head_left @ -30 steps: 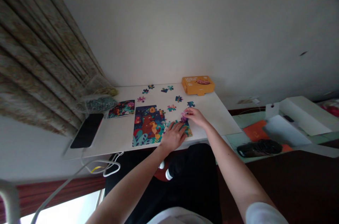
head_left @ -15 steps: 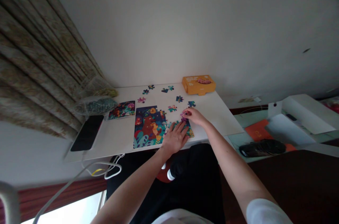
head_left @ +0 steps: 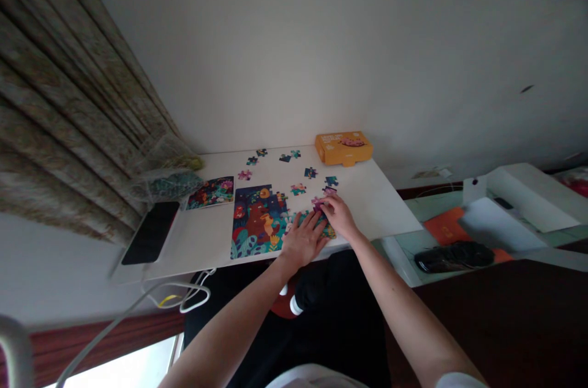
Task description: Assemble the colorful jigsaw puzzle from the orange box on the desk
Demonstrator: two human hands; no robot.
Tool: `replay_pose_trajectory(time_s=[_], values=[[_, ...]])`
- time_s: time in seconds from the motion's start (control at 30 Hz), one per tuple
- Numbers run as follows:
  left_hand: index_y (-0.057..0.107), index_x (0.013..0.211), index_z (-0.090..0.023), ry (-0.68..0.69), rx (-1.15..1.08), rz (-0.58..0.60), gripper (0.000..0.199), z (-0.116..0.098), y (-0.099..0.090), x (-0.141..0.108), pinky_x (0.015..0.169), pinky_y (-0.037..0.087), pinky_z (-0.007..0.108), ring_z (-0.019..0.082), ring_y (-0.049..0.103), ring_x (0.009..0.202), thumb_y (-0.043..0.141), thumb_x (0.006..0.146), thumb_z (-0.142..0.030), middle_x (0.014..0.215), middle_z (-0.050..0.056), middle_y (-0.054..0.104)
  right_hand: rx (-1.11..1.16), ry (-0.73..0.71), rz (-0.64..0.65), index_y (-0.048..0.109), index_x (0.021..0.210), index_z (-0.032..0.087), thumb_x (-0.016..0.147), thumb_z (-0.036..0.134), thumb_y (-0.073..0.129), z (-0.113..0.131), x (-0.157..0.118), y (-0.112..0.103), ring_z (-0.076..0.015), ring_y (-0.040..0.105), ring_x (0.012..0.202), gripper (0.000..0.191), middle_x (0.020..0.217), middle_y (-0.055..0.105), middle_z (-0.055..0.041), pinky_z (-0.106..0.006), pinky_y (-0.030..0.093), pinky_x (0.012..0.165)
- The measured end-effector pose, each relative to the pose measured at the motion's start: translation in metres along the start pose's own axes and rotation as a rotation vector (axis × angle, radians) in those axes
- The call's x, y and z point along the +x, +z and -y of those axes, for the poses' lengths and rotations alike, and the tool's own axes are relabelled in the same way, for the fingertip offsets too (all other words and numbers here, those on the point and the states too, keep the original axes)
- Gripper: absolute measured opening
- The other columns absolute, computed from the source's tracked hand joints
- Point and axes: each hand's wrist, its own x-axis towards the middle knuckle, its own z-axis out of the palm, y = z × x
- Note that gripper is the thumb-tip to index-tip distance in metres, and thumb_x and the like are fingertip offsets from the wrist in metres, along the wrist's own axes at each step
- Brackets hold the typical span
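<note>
A partly assembled jigsaw puzzle (head_left: 257, 220) with a bear scene lies near the table's front edge. My left hand (head_left: 303, 238) rests flat on its lower right part, fingers spread, covering some of the picture. Just beyond those fingertips, my right hand (head_left: 337, 213) pinches a purple puzzle piece (head_left: 317, 204) at the puzzle's right side; its fingers partly hide the piece. Another purplish piece (head_left: 329, 191) shows right behind the right hand. Farther back lie loose pieces, among them a pink and teal one (head_left: 298, 189) and a dark blue one (head_left: 311, 173).
An orange puzzle box (head_left: 344, 149) stands at the table's back right. On the left are a picture card (head_left: 211, 192), a black phone (head_left: 152, 232) and a clear plastic bag (head_left: 168, 177). A white cable (head_left: 184, 283) hangs off the front left. Open white boxes and a dark shoe (head_left: 454, 256) sit to the right.
My right hand has moved slightly down and toward me, uncovering a purplish piece behind it. My left hand stays on the puzzle.
</note>
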Motion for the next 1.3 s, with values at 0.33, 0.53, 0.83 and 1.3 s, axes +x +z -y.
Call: replay_pose_trajectory(time_s=[0.33, 0.53, 0.83, 1.3], values=[[0.061, 0.136, -0.025, -0.038, -0.130, -0.014, 0.036, 0.007, -0.002, 0.003, 0.124, 0.030, 0.060, 0.029, 0.050, 0.144, 0.055, 0.102, -0.034, 0.152, 0.012, 0.057, -0.215, -0.090, 0.052, 0.077, 0.116, 0.023, 0.100, 0.019, 0.049, 0.019, -0.029, -0.003, -0.0285, 0.064, 0.110, 0.032, 0.121, 0.075, -0.0103, -0.048, 0.052, 0.102], [0.064, 0.127, -0.021, -0.200, -0.144, -0.108, 0.033, 0.044, -0.022, 0.025, 0.119, 0.039, 0.048, 0.026, 0.057, 0.135, 0.059, 0.095, -0.016, 0.141, 0.011, 0.064, -0.292, -0.102, 0.057, 0.077, 0.113, 0.022, 0.099, 0.020, 0.058, 0.024, -0.028, -0.004, -0.0289, 0.063, 0.111, 0.024, 0.121, 0.074, -0.0098, -0.047, 0.052, 0.101], [0.050, 0.147, -0.017, -0.298, -0.090, 0.047, 0.052, 0.103, -0.028, 0.079, 0.116, 0.042, 0.041, 0.027, 0.058, 0.135, 0.060, 0.096, -0.017, 0.151, 0.015, 0.056, -0.306, -0.098, 0.045, 0.077, 0.110, 0.024, 0.097, 0.018, 0.060, 0.028, -0.028, -0.006, -0.0279, 0.063, 0.110, 0.022, 0.119, 0.075, -0.0080, -0.045, 0.052, 0.097], [0.072, 0.121, -0.016, -0.392, -0.529, 0.036, 0.037, 0.125, -0.030, 0.101, 0.089, 0.055, 0.030, 0.021, 0.073, 0.095, 0.069, 0.084, -0.010, 0.104, 0.008, 0.079, -0.368, -0.069, 0.103, 0.074, 0.115, 0.025, 0.099, 0.018, 0.058, 0.031, -0.026, -0.007, -0.0282, 0.061, 0.112, 0.024, 0.123, 0.072, -0.0083, -0.044, 0.050, 0.096]])
